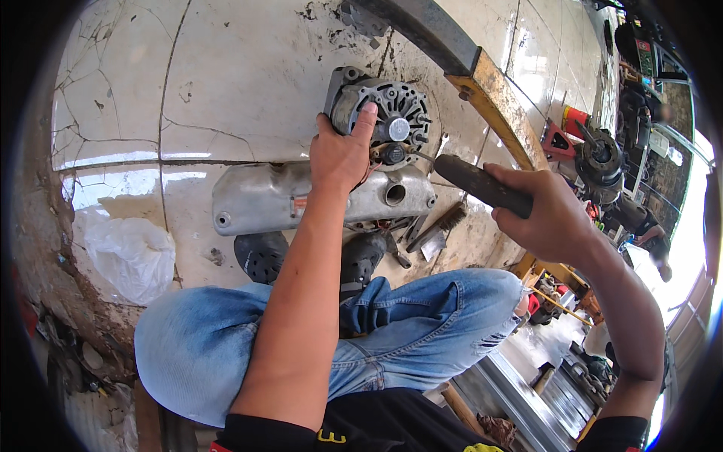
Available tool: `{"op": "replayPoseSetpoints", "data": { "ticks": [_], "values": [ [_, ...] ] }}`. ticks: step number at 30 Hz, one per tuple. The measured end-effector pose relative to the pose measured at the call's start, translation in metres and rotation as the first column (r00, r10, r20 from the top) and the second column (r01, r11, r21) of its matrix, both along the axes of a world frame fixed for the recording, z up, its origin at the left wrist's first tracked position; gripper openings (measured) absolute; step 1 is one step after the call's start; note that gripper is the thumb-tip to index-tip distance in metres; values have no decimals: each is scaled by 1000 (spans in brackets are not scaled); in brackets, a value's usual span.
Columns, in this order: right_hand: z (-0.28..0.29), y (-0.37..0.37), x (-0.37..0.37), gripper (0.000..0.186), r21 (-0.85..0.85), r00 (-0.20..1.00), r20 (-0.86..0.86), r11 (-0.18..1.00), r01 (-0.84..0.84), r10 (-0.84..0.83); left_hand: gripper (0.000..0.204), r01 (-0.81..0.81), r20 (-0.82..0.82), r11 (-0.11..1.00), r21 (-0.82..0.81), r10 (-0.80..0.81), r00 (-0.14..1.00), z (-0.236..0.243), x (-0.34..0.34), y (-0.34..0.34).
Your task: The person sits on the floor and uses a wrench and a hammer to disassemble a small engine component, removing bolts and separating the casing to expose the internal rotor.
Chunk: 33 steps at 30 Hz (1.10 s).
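A grey metal alternator (389, 113) sits on the tiled floor, its slotted rear housing facing up. My left hand (340, 147) grips its left side, thumb laid over the housing. In my closed right hand (546, 215) is a screwdriver (482, 184) with a thick dark handle. Its thin shaft points left at a small black round part (393, 154) on the alternator's near edge; whether the tip touches is too small to tell. Just in front of me, a long silver engine valve cover (260, 200) lies beneath my left forearm, against or very near the alternator.
A yellow and grey metal frame leg (501, 102) slants past on the right. A wire brush (443, 224) and other hand tools lie near my dark shoes (260, 252). At left is a crumpled clear plastic bag (132, 252). Machine parts (599, 162) crowd the far right.
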State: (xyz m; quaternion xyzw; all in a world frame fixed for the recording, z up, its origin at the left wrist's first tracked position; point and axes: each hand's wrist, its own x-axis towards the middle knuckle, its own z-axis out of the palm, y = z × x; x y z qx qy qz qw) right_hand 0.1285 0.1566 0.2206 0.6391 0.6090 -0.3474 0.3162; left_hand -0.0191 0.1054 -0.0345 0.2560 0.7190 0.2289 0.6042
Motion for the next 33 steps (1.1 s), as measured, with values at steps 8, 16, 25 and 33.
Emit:
{"op": "replayPoseSetpoints", "data": {
  "ticks": [8, 16, 25, 33],
  "values": [
    [4, 3, -7, 51, -29, 999, 32, 999, -35, 36, 111, -6, 13, 1000, 5, 6, 1000, 0, 0, 0],
    [4, 5, -1, 54, -10, 777, 73, 779, -627, 626, 115, 54, 44, 998, 15, -54, 998, 8, 1, 8],
    [14, -15, -24, 48, 127, 728, 209, 720, -682, 653, 116, 59, 82, 998, -11, -58, 995, -7, -5, 5],
    [8, -11, -11, 47, 450, 998, 40, 893, 21, -44, 114, 41, 86, 999, -12, -40, 995, -6, -1, 8]
  ]
}}
